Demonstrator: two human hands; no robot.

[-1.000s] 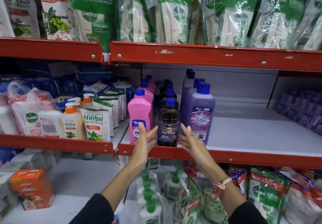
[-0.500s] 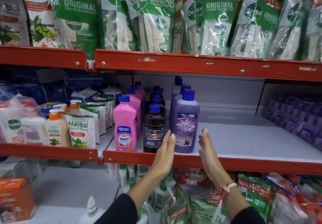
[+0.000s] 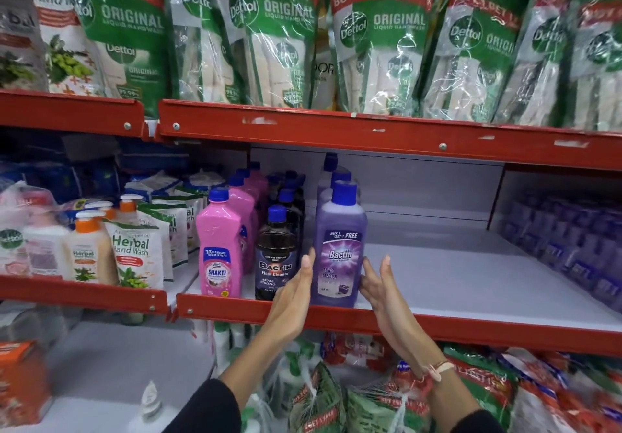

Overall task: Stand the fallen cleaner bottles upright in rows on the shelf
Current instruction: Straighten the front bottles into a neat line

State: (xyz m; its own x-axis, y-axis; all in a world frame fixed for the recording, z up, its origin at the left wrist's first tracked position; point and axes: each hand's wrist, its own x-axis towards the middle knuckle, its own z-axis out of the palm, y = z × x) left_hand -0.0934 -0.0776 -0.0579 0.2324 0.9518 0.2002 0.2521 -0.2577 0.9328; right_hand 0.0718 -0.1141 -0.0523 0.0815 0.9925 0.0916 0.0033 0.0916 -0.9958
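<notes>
Both hands up at the shelf front, flat-palmed, fingers straight. Left hand (image 3: pixel 296 293) presses its fingertips against the left side of the purple Bactin bottle (image 3: pixel 340 247); right hand (image 3: pixel 377 281) touches the bottle's lower right edge w/ fingers spread, not curled. So it's cupped between two open palms, not a closed grip. Bottle stands upright at the front lip of the middle shelf (image 3: pixel 437 284), heading a row of same purple bottles behind it. Just left, apart by a narrow gap: dark Bactin Floor Cleaner bottle (image 3: pixel 276 254), upright, w/ its own row behind. Next left, pink Shakti bottle (image 3: pixel 220 247), also upright, row behind. Shelf to the right is bare white. Above, Dettol handwash refill packs (image 3: pixel 380 45) hang over the red shelf rail (image 3: pixel 370 131). Pink band (image 3: pixel 437 368) on right wrist.
</notes>
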